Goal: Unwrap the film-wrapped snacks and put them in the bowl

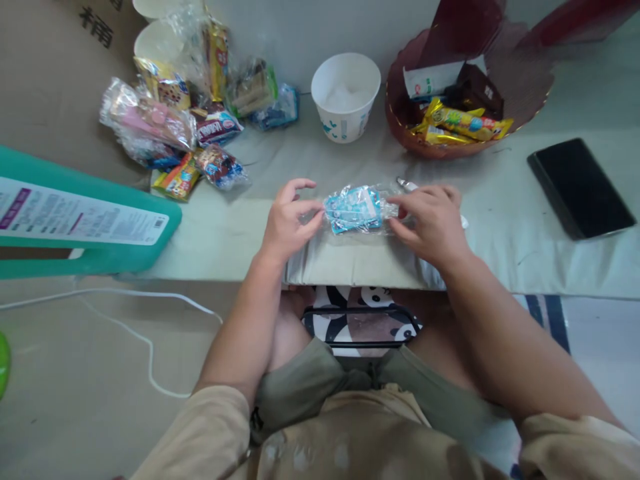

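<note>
A clear plastic bag (353, 209) with light-blue printed contents lies near the front edge of the cloth-covered surface, between my hands. My left hand (294, 220) pinches its left end between thumb and index finger, the other fingers loosely curled. At the opposite end, my right hand (427, 223) has thumb and fingers closed on the crinkled clear plastic. What exactly the blue contents are cannot be made out. Partly hidden behind my right hand is a small white object with a metal tip (406, 184).
A white paper cup (346, 100) and a reddish bowl (450, 148) of snacks stand behind. Several wrapped snacks (160, 120) are piled at the back left, near a green jug (90, 200). A black phone (580, 188) lies to the right. A white cable (150, 347) hangs below left.
</note>
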Motion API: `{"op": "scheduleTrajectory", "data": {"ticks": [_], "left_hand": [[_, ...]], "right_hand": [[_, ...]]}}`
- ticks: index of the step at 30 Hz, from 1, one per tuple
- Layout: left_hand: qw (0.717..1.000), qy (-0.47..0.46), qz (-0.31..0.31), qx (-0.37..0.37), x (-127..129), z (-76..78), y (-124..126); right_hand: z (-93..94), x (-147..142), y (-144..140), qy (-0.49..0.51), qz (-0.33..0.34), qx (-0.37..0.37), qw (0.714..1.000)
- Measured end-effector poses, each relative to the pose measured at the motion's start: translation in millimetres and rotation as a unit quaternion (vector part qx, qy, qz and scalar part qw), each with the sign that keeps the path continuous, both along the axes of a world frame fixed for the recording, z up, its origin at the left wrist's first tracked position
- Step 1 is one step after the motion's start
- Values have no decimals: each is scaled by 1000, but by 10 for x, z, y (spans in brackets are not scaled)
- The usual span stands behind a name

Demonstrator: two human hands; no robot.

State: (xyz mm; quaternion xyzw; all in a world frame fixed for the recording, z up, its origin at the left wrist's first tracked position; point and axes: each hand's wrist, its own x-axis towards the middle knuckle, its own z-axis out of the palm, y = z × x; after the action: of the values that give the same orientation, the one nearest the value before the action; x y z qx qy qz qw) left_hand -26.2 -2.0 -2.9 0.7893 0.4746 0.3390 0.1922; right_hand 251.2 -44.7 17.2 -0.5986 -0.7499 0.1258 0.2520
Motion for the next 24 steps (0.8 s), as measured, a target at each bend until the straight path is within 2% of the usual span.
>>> {"op": "scheduleTrajectory", "data": {"ticks": [5,7,8,10,11,12,13,14,16,17,19,22,24], "left_hand": [[997,-9,-26,74,8,252,-197],[997,-33,-57,50,-15,386,-311],[995,-47,-88,12,-32,444,-364],[975,-63,-167,-132,-68,523,-434],[956,-68,-190,-212,-83,539,-443],[940,-74,-188,-273,-91,537,-431],[939,-85,-154,-296,-92,519,-400],[951,-95,-98,-279,-83,486,-351],[983,-83,24,-165,-40,391,-221],[990,-57,66,-108,-5,337,-152],[993,21,92,-69,82,239,-34],[984,91,90,-124,223,159,46],[978,65,80,-180,297,152,41]], "right_hand": [[143,-16,-130,-6,46,42,998],[201,8,-215,18,120,1,993],[214,19,-253,28,160,-40,986],[204,29,-303,23,192,-121,974],[184,25,-310,10,170,-142,975],[160,15,-304,-3,128,-147,981],[133,-2,-286,-13,77,-137,987],[107,-26,-260,-16,28,-120,992],[63,-91,-192,-4,-39,-88,995],[47,-131,-156,4,-53,-80,995],[26,-218,-92,18,-67,-84,994],[6,-342,-25,43,-93,-115,988],[-8,-405,4,64,-106,-140,982]]}}
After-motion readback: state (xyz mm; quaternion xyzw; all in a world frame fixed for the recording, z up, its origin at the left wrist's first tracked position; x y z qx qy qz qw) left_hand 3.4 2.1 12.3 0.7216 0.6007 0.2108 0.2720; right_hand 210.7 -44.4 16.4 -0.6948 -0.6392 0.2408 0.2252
